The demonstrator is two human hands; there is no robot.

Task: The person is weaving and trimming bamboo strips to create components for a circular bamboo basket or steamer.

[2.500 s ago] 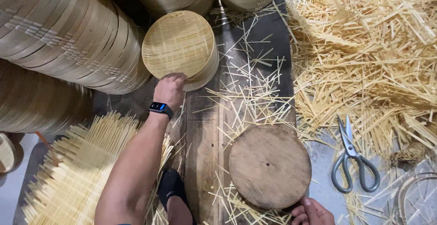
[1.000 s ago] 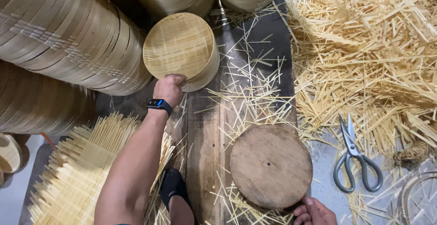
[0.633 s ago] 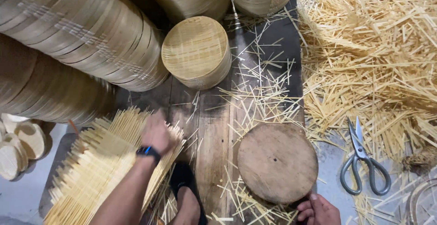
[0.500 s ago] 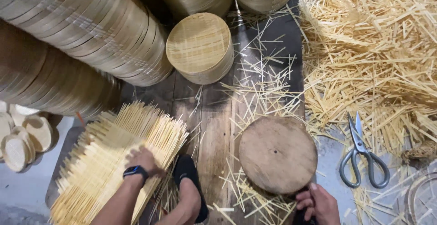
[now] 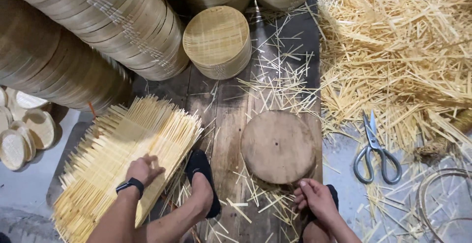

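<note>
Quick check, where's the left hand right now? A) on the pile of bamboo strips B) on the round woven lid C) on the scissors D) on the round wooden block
A: the left hand rests on the pile of bamboo strips, far from the scissors and woven lid; the right hand is at the wooden block.

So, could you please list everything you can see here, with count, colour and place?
round wooden block: one, brown, centre of plank
bamboo strip bundle: one, pale yellow, lower left
steamer basket: one, tan, top centre
stacked steamer rings: several stacks, tan, upper left
small lids: several, tan, far left
scissors: one, grey, right
bamboo offcuts: heap, yellow, upper right
left hand: on the bundle
right hand: at the block's near edge
</note>
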